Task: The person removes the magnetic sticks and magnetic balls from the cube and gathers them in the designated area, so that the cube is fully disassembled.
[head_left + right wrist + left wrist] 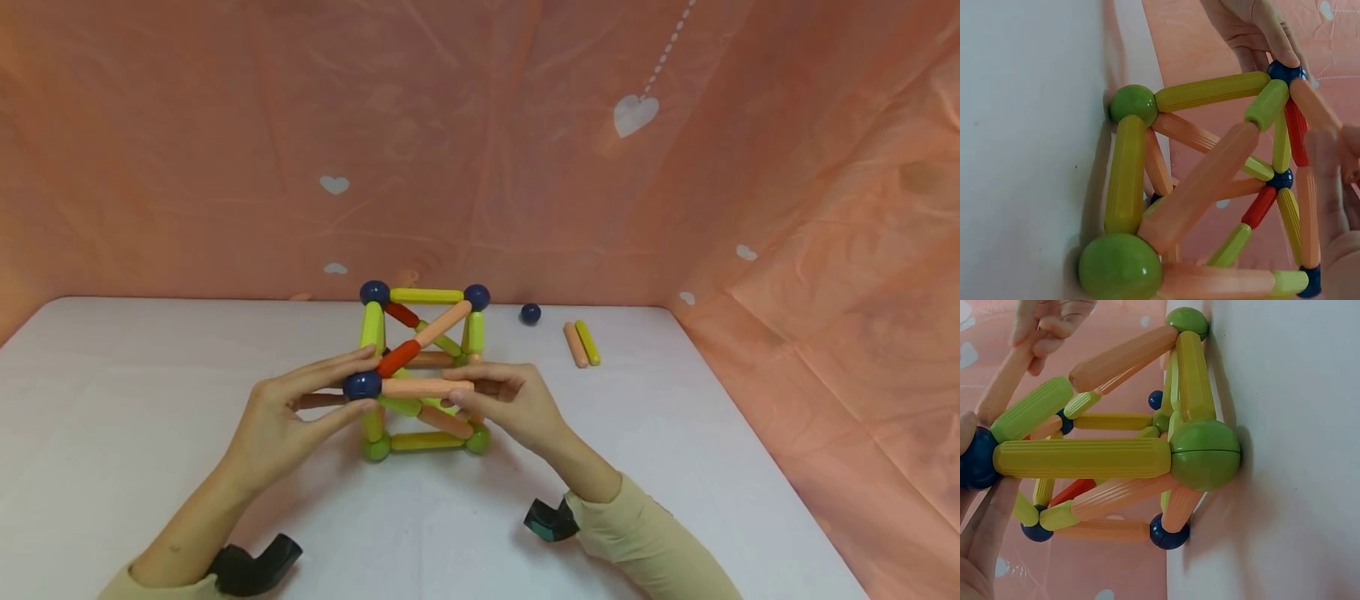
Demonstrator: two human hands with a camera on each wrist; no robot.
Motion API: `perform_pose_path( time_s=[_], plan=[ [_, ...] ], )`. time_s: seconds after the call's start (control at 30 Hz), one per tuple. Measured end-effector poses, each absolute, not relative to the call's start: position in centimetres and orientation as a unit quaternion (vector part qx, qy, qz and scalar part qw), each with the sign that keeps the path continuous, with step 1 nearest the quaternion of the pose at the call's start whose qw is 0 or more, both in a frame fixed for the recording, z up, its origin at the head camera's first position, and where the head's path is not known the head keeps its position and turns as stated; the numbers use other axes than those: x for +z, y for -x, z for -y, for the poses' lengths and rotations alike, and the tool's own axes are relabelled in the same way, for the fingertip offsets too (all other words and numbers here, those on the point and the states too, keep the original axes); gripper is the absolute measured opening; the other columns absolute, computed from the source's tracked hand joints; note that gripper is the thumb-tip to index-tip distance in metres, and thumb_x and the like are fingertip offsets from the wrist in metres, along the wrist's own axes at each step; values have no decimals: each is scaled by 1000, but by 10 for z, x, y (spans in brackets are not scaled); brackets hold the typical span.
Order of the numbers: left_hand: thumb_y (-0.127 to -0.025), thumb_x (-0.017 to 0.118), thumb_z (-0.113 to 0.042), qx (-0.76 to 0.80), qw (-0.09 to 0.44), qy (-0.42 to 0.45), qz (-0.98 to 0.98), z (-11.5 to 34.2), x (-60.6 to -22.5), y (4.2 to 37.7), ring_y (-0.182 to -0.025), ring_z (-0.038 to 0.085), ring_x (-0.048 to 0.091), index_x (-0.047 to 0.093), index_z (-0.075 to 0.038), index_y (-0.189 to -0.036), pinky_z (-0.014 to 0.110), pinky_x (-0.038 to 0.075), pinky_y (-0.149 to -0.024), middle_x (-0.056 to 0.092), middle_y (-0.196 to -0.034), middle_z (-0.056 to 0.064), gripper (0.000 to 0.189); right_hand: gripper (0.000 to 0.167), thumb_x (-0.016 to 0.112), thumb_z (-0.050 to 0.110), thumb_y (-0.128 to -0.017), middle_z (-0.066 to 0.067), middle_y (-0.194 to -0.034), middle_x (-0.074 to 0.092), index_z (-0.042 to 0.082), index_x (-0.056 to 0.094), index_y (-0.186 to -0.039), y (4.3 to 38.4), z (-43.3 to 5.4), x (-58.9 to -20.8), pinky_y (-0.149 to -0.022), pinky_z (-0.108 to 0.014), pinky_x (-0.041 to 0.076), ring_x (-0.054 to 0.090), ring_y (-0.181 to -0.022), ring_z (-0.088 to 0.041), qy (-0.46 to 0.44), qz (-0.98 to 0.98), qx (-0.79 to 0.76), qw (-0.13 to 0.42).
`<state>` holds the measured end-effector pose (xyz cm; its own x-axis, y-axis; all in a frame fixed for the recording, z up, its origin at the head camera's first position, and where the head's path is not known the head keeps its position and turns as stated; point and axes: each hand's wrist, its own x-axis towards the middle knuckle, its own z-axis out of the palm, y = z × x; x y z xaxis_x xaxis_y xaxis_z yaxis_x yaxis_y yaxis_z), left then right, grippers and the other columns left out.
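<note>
Here, the left hand [276, 415] has its fingers clamped on a dark blue ball [363, 386] at the frame's near upper left corner, with the fingertips along the top and the thumb underneath, so the ball sits between them. The right hand [519, 407] pinches the far end of a peach rod [420, 388] between thumb and fingers; the rod lies level, its other end meeting that same ball, and so bridges the two hands.

The frame [427, 442] stands on the white worktop [675, 458], just beyond the hands, its rods joined at balls. A diagonal with a red part [399, 358] climbs away from the held ball towards the back right ball [476, 297]. Below, a green ball [378, 447] and another green ball [477, 439] rest on the worktop with a yellow rod between them. In the right wrist view, a peach-and-lime diagonal [1200, 187] slants from the nearest green ball up to the gripped one.

Well apart from the fingers, to the right of the frame, lie a loose blue ball [530, 314], a peach stick [576, 344] and a yellow stick [588, 342], these two side by side.
</note>
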<state>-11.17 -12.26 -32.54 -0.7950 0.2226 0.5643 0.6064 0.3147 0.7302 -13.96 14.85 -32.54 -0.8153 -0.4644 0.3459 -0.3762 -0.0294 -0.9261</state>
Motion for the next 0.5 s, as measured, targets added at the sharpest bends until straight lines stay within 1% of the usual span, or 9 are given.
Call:
perform_pose_path(
  time_s=[0.1, 0.17, 0.27, 0.37, 0.43, 0.47, 0.5],
  plan=[
    [-73, 78, 5, -520, 193, 266, 789, 123, -325, 111, -110, -5, 59, 69, -10, -119, 16, 54, -74, 64, -127, -1, 49, 40, 72, 14, -86, -10, -103, 70, -17, 62, -110, 140, -157, -327, -74, -26, 56, 66, -85, -14, 289, -690, -664, 16],
    [-71, 79, 6, -513, 203, 275, 787, 122, -325, 111, -110, -5, 59, 69, -9, -118, 16, 54, -74, 64, -126, 1, 50, 38, 71, 10, -86, -1, -103, 70, -17, 60, -111, 141, -164, -327, -75, -25, 56, 66, -86, -12, 269, -687, -675, 6],
    [-70, 80, 6, -504, 213, 284, 787, 121, -326, 111, -111, -5, 59, 69, -10, -118, 15, 54, -73, 65, -126, 2, 52, 38, 69, 6, -87, 4, -99, 70, -18, 57, -113, 143, -174, -328, -74, -28, 57, 69, -86, -12, 238, -685, -689, 6],
    [-70, 81, 5, -505, 214, 277, 789, 121, -326, 111, -111, -5, 59, 69, -11, -118, 14, 54, -74, 65, -126, 1, 52, 37, 70, 10, -87, 1, -97, 71, -15, 59, -113, 146, -183, -332, -75, -29, 57, 69, -85, -11, 212, -696, -686, -6],
    [-70, 81, 4, -505, 210, 269, 793, 121, -326, 111, -110, -6, 58, 69, -12, -118, 13, 53, -74, 65, -126, 0, 53, 37, 71, 13, -87, -11, -99, 70, -12, 61, -112, 148, -189, -336, -75, -29, 57, 69, -84, -12, 193, -698, -689, -23],
    [-69, 81, 4, -505, 210, 267, 794, 121, -326, 111, -110, -6, 58, 69, -12, -119, 13, 53, -74, 65, -126, -1, 53, 36, 72, 15, -87, -16, -112, 67, -9, 63, -112, 154, -196, -348, -76, -29, 57, 69, -85, -13, 195, -690, -696, -30],
    [-70, 81, 4, -505, 209, 267, 794, 121, -325, 111, -110, -6, 58, 69, -12, -119, 13, 53, -74, 65, -126, 0, 53, 36, 72, 17, -87, -20, -126, 59, -8, 64, -111, 155, -199, -350, -77, -29, 57, 69, -86, -13, 182, -691, -698, -37]
  ],
)
